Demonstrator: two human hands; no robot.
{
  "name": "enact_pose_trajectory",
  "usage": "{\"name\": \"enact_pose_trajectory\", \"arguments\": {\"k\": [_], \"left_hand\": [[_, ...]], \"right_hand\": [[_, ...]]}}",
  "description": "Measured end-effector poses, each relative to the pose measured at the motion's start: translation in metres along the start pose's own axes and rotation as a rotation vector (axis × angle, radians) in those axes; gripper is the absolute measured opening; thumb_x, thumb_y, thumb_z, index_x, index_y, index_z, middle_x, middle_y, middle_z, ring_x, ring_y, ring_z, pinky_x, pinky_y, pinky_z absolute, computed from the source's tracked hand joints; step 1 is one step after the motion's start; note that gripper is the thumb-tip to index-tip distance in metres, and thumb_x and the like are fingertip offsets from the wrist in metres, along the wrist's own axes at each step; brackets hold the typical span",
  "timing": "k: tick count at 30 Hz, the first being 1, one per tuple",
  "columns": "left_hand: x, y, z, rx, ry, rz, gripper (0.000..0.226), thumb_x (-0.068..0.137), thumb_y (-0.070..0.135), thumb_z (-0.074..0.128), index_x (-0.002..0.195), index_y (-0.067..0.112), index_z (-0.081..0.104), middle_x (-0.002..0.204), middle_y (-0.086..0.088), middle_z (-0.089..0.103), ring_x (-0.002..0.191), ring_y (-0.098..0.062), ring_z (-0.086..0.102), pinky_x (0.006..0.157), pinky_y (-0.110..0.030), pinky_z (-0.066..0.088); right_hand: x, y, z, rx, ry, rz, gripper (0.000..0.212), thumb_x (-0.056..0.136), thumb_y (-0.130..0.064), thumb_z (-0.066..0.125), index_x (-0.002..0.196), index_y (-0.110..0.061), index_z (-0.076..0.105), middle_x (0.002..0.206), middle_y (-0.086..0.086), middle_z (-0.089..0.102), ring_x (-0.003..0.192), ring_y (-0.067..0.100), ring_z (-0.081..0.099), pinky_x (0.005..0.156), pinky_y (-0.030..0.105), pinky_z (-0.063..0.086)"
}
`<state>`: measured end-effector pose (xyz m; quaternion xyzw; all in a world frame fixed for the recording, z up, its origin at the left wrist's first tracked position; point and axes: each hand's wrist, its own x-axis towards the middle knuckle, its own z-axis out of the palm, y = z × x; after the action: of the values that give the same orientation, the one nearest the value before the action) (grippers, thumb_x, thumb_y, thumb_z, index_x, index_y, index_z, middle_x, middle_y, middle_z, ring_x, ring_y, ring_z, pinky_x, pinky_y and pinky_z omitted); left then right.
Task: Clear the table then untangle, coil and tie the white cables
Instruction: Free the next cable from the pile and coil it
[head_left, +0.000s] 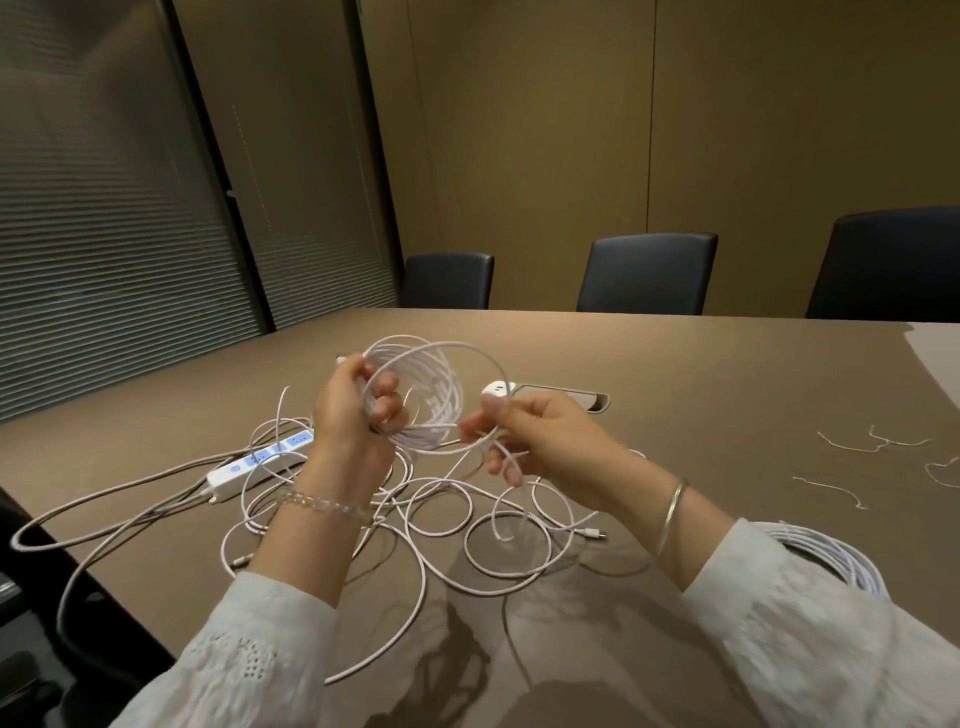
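Mid-coil above the worktop (675, 395): my left hand (353, 415) grips a growing coil (431, 395) of white cable, while my right hand (524, 436) pinches the strand feeding it. Below the coil, loose cable (447, 519) sprawls tangled beside a power strip (260, 462). One finished bundle (826, 556) lies right of the coil; twist ties (872, 447) wait unused. I judge roughly half remains.

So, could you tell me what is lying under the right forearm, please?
A finished coil of white cable lies on the table beneath the right sleeve, which covers its near half, so any tie cannot be seen.
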<state>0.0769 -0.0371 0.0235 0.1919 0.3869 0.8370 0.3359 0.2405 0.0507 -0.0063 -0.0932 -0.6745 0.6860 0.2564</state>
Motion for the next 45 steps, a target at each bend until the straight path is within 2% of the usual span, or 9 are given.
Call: {"name": "enact_pose_trajectory", "arguments": {"k": [4,8,19,25,31,35,39,42,45], "left_hand": [[-0.011,-0.004,0.002,0.123,-0.36,-0.121,0.032,0.1,0.026,0.033,0.072,0.016,0.042,0.04,0.0,0.046,0.021,-0.005,0.027,0.032,-0.015,0.018],[-0.017,-0.002,0.001,0.039,-0.564,-0.24,0.041,0.098,0.04,0.036,0.074,0.012,0.054,0.036,0.007,0.024,0.03,-0.007,0.012,0.036,-0.02,0.017],[-0.007,0.007,-0.008,-0.252,-0.448,-0.263,0.048,0.1,0.041,0.04,0.057,0.021,0.041,0.046,0.01,0.012,0.036,-0.007,0.01,0.041,-0.016,0.014],[-0.002,0.01,-0.007,-0.301,-0.392,-0.218,0.044,0.101,0.038,0.042,0.061,0.019,0.045,0.042,0.008,0.028,0.04,-0.004,0.012,0.037,-0.014,0.019],[0.009,0.031,-0.01,-0.282,-0.324,-0.155,0.044,0.103,0.038,0.039,0.063,0.019,0.042,0.04,0.008,0.027,0.031,-0.008,0.018,0.033,-0.019,0.018],[0.009,0.042,-0.018,-0.209,-0.33,-0.181,0.044,0.102,0.037,0.039,0.062,0.019,0.043,0.041,0.01,0.021,0.038,-0.005,0.01,0.033,-0.021,0.017],[0.01,0.054,-0.029,-0.158,-0.276,-0.146,0.042,0.102,0.038,0.039,0.064,0.021,0.04,0.039,0.008,0.023,0.039,-0.006,0.009,0.034,-0.023,0.02],[0.011,0.059,-0.037,-0.135,-0.226,-0.119,0.041,0.103,0.038,0.038,0.065,0.022,0.038,0.037,0.007,0.025,0.04,-0.006,0.007,0.033,-0.022,0.019],[0.013,0.064,-0.044,-0.171,-0.198,-0.084,0.042,0.102,0.037,0.04,0.064,0.021,0.041,0.038,0.008,0.026,0.035,-0.008,0.012,0.035,-0.02,0.017]], "right_hand": [[0.007,-0.013,-0.001,-0.036,0.159,0.158,0.052,0.102,-0.04,0.044,0.074,-0.001,0.064,0.065,0.016,0.066,0.036,0.013,0.046,0.031,0.015,0.028],[0.009,-0.015,-0.003,-0.133,0.198,0.178,0.056,0.101,-0.045,0.042,0.068,-0.003,0.06,0.057,0.013,0.058,0.031,0.01,0.036,0.035,0.012,0.02],[0.003,0.003,-0.007,-0.183,0.132,0.086,0.036,0.096,-0.037,0.056,0.071,-0.013,0.047,0.052,0.004,0.047,0.035,0.007,0.029,0.035,0.014,0.02],[0.005,0.005,-0.011,-0.261,0.075,0.051,0.032,0.095,-0.031,0.06,0.076,-0.005,0.061,0.045,-0.004,0.043,0.037,0.006,0.03,0.037,0.014,0.022],[-0.007,0.023,-0.028,-0.423,-0.137,0.153,0.022,0.088,-0.018,0.071,0.066,-0.019,0.064,0.047,-0.006,0.049,0.042,0.007,0.044,0.043,0.015,0.034],[0.0,0.041,-0.051,-0.511,0.022,0.216,0.019,0.096,-0.018,0.059,0.08,-0.009,0.061,0.05,-0.002,0.055,0.041,0.008,0.051,0.045,0.019,0.043],[0.01,0.05,-0.085,-0.316,0.281,0.253,0.034,0.099,-0.032,0.053,0.077,-0.008,0.064,0.062,0.005,0.068,0.059,0.013,0.066,0.076,0.035,0.053],[0.011,0.05,-0.102,-0.19,0.212,0.27,0.037,0.087,-0.04,0.067,0.063,-0.012,0.063,0.068,0.01,0.069,0.074,0.025,0.072,0.084,0.039,0.056],[0.008,0.049,-0.113,-0.001,0.05,0.259,0.039,0.075,-0.036,0.078,0.054,-0.013,0.055,0.055,0.008,0.054,0.064,0.026,0.069,0.08,0.041,0.057]]}}
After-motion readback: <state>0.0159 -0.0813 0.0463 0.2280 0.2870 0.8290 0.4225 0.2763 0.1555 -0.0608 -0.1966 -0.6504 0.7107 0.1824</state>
